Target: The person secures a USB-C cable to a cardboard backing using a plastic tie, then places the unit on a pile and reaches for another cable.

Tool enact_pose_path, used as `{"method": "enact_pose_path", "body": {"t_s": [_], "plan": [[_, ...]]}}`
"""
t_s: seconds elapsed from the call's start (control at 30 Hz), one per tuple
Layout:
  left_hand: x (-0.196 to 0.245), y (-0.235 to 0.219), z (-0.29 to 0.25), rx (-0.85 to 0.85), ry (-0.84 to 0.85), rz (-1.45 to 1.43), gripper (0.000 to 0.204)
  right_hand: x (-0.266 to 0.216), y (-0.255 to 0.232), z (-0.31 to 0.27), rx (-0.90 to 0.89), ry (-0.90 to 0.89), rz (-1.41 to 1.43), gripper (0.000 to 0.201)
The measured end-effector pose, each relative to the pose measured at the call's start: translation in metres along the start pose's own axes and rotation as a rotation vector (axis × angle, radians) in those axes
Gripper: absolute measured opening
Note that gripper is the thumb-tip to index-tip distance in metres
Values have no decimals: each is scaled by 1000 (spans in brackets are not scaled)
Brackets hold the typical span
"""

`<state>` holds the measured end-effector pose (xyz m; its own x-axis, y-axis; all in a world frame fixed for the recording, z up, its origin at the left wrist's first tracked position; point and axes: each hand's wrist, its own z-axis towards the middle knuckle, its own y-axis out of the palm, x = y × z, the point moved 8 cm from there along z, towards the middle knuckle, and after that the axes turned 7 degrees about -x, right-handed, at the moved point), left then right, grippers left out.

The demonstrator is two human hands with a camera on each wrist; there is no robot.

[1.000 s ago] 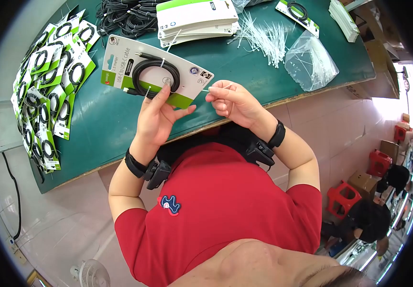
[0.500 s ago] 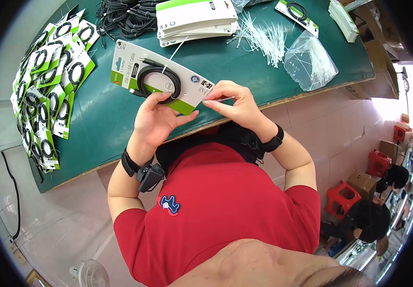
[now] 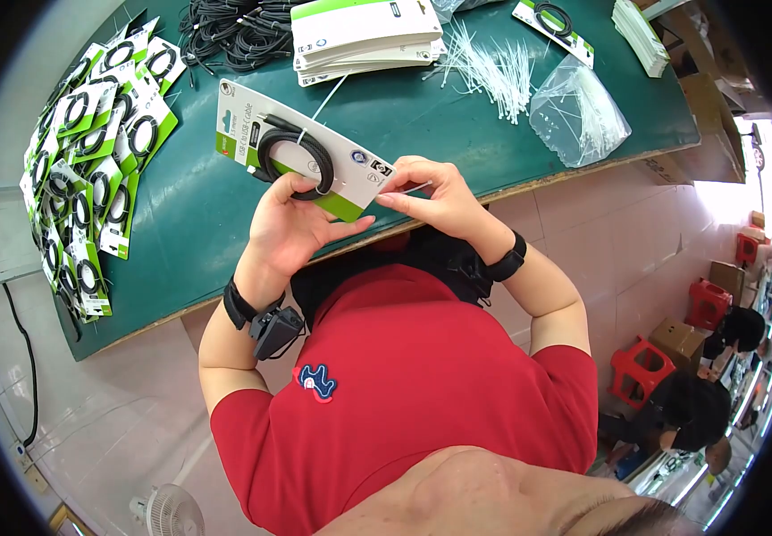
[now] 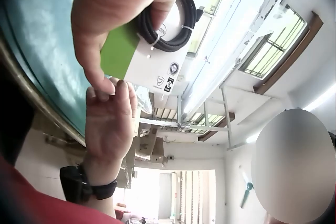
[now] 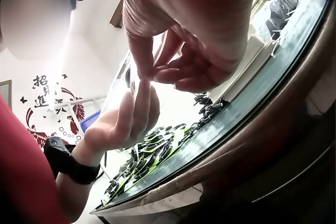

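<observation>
My left hand (image 3: 289,230) grips a white and green USB-C cable card (image 3: 350,170) by its lower edge, thumb over the front. On the card lies a coiled black cable (image 3: 322,161). A white zip tie (image 3: 329,98) crosses the top of the coil, its tail standing up past the card's edge. In the left wrist view two ties show across the coil (image 4: 181,40). With thumb and fingers together at the card's lower right corner, my right hand (image 3: 440,198) pinches a thin white zip tie (image 3: 420,187). The fingertips of both hands are close together in the right wrist view.
Carded cables (image 3: 91,152) are heaped on the green table (image 3: 216,250) at left. Behind lie loose black cables (image 3: 239,36), a stack of blank cards (image 3: 364,40), loose zip ties (image 3: 493,76) and a clear bag (image 3: 578,116). One more carded cable (image 3: 554,31) lies at the back right.
The card has shifted slightly right and down and tilted. My right hand has come in to the card's corner, turning so its fingers meet there with the tie.
</observation>
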<state>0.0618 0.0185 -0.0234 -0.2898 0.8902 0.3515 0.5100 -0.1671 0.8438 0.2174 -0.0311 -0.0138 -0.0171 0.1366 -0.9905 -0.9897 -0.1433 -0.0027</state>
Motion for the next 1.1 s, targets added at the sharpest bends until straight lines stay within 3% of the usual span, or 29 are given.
{"method": "enact_pose_path", "body": {"t_s": [0.07,0.47,0.63,0.73,0.9,1.03,1.1], "plan": [[0,0,-1,-10,-5,-10,48,9,2,-1,-26,97,204,8],[0,0,1,-87,-5,-17,45,14,7,-4,-47,146,249,9],[0,2,3,-38,17,50,43,26,9,-2,-12,171,254,11],[0,2,5,-24,42,90,42,37,9,-2,93,168,402,15],[-2,-10,7,76,90,238,39,40,14,-3,98,202,525,18],[6,-12,7,121,170,301,37,45,15,-4,64,208,371,22],[8,-9,5,106,195,276,36,19,9,-3,73,-74,-102,25]]}}
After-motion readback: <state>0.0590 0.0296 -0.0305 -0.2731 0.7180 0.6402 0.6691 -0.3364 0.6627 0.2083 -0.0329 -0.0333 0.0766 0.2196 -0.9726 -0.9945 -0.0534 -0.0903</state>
